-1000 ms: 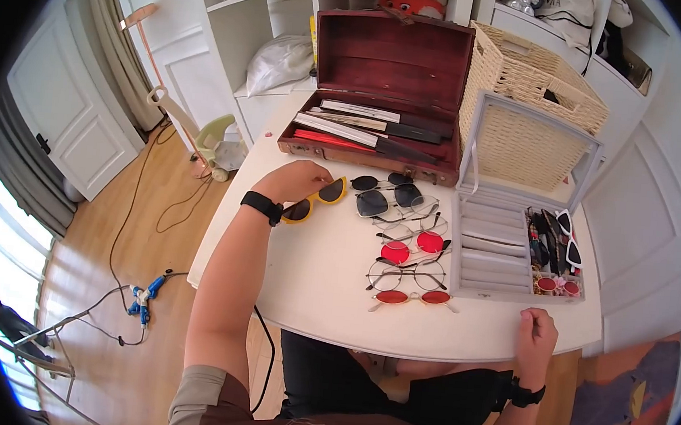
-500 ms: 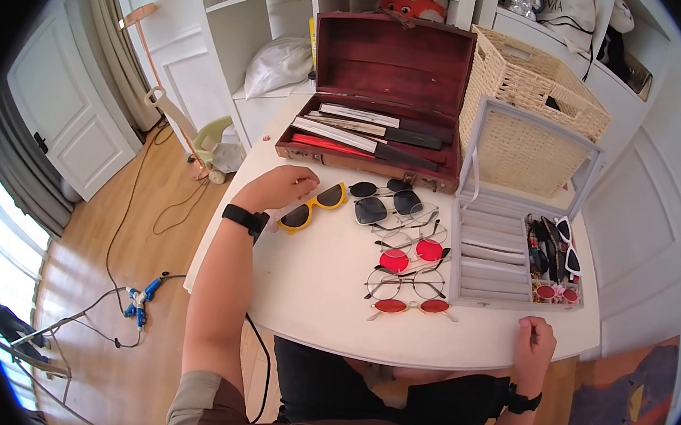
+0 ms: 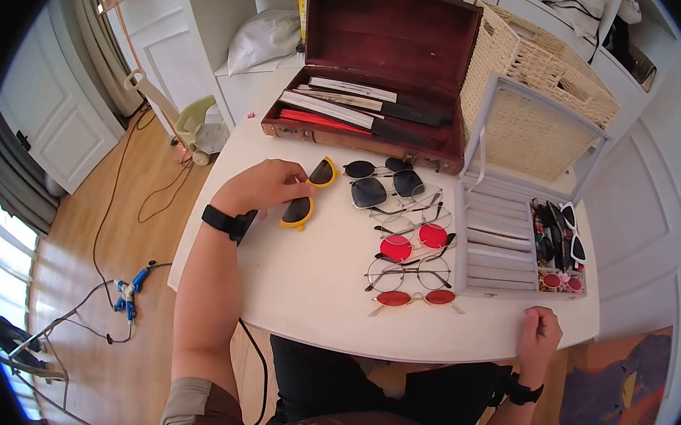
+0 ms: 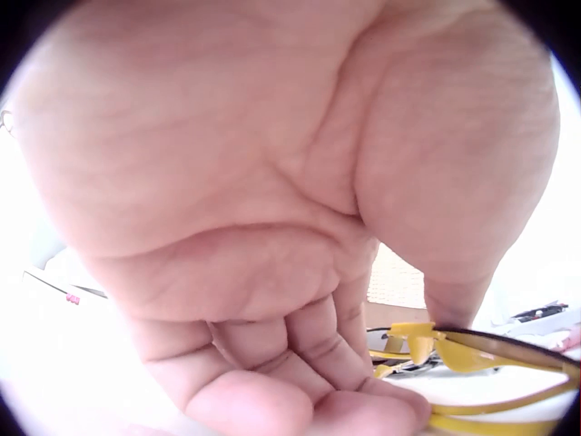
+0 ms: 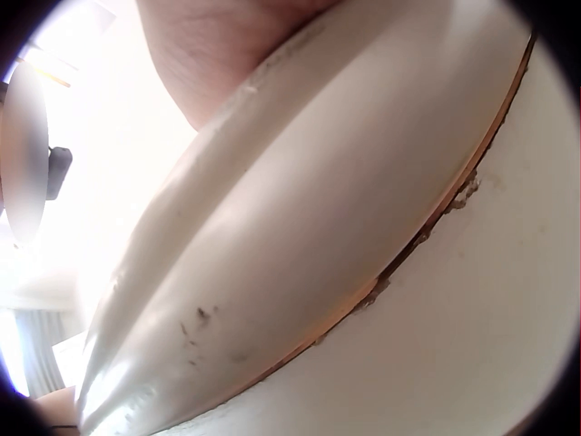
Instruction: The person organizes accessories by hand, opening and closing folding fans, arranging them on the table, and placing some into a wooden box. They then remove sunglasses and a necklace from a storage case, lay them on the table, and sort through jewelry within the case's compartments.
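Observation:
My left hand (image 3: 266, 187) grips a pair of yellow-framed sunglasses (image 3: 310, 193) with dark lenses at the left side of the round white table (image 3: 301, 290). In the left wrist view its fingers (image 4: 300, 363) curl under the palm, with the yellow frame (image 4: 454, 350) held just beyond them. My right hand (image 3: 539, 331) sits at the table's front edge, fingers curled over the rim. The right wrist view shows only the palm (image 5: 227, 45) against the table rim (image 5: 300, 245).
Several more glasses lie in a column mid-table: black ones (image 3: 383, 188), red round ones (image 3: 415, 243), clear round ones (image 3: 406, 273), red oval ones (image 3: 418, 298). A grey divided case (image 3: 499, 251) stands open on the right, holding several pairs. Behind are an open wooden box (image 3: 385, 71) and a wicker basket (image 3: 547, 77).
My left hand has drawn the yellow sunglasses a little toward me and turned them more upright. The right hand has stayed at the table edge. The view has tilted slightly.

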The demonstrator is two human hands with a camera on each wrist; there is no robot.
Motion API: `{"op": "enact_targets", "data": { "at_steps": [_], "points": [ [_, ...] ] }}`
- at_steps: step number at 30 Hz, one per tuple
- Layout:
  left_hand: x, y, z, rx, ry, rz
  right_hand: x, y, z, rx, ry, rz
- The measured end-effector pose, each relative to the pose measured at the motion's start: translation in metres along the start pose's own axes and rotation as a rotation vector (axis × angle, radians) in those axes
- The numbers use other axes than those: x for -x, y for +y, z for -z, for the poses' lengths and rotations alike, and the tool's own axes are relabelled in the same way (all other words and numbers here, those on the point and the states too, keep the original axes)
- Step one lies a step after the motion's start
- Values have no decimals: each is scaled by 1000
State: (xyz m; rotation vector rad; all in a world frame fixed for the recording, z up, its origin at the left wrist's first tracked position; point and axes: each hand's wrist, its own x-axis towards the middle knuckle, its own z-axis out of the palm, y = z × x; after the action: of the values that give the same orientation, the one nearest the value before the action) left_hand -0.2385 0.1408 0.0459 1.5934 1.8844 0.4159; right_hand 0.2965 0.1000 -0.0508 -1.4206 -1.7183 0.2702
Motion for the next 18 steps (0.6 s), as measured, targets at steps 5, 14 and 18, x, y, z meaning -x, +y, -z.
{"op": "enact_targets", "data": {
  "at_steps": [5,14,18],
  "points": [
    [-12,-11,-10,139,4,-79,0,3,0,39,-13,16],
    [-10,-7,-10,83,-13,-120,0,-3,1,-4,0,-5],
    [-9,-4,-11,121,-30,-125,1,0,1,31,-2,16]
  ]
}}
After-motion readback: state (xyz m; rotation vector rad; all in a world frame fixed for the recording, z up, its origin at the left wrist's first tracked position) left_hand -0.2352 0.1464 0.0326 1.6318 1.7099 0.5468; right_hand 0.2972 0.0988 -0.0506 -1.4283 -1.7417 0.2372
